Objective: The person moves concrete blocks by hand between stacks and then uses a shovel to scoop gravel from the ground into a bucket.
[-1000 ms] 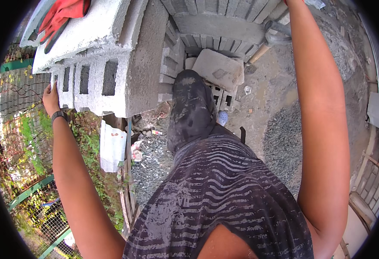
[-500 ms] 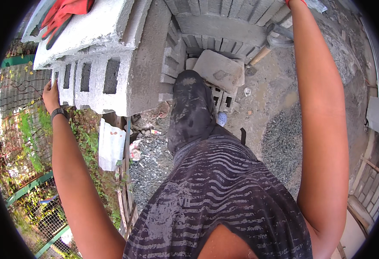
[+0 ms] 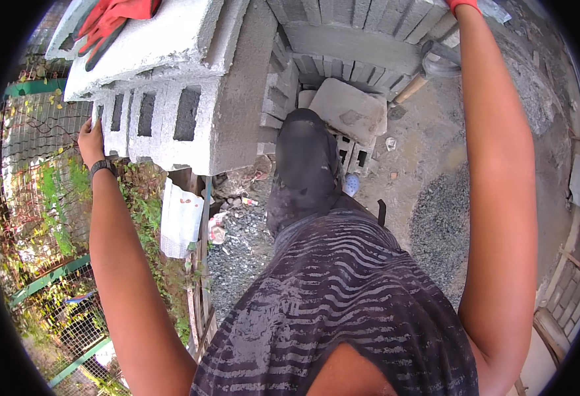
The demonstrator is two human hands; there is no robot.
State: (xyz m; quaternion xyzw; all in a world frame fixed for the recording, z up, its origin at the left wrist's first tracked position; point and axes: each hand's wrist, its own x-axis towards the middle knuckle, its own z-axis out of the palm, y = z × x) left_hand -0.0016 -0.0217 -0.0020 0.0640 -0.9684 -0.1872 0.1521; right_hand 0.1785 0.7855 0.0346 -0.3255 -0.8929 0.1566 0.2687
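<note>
Left hand [image 3: 92, 142] touching left end of hollow concrete blocks [image 3: 164, 112], grip unclear, red glove [image 3: 121, 9] atop, gloved right hand [image 3: 464, 5] far right, hold hidden.

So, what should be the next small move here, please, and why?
Perhaps bring the left hand off the blocks and pick up the glove, if the blocks sit steady. That hand is bare at a rough edge, and the glove lies within view on top. Which hand the glove fits, I cannot tell.
</note>
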